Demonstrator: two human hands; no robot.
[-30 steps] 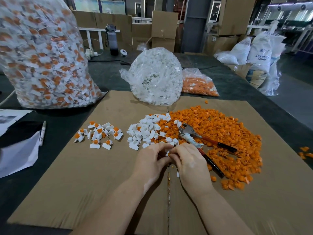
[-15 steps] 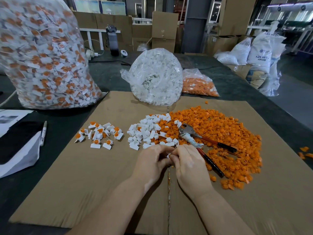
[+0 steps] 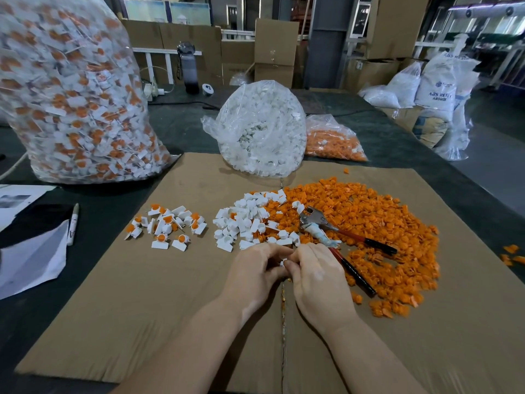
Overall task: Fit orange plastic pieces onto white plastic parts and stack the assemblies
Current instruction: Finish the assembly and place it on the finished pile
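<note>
Near the front edge of a flattened cardboard sheet [image 3: 119, 294], a person's left hand [image 3: 255, 270] and right hand [image 3: 318, 277] meet fingertip to fingertip, fingers of both curled around a small white plastic part [image 3: 283, 262] pinched between them; most of the part is hidden by the fingers, and whether an orange piece sits in it cannot be told. Just beyond the hands lies a loose pile of white parts [image 3: 244, 220], merging on its right into a much larger spread of orange pieces [image 3: 375, 231]. Red-handled pliers [image 3: 338, 237] lie on the orange spread, handles pointing toward the near right, close beside the right hand. Left of the white pile, set apart from it, sits a small cluster of finished white-and-orange assemblies [image 3: 167, 224]. Farther back, a clear bag of white parts [image 3: 261, 129] stands at the sheet's far edge, a bag of orange pieces [image 3: 332, 140] just right of it, and a tall bag of finished assemblies [image 3: 71, 89] at far left. A marker pen [image 3: 72, 224] lies on the dark table [image 3: 397, 143] at left, beside papers [image 3: 31, 257].
</note>
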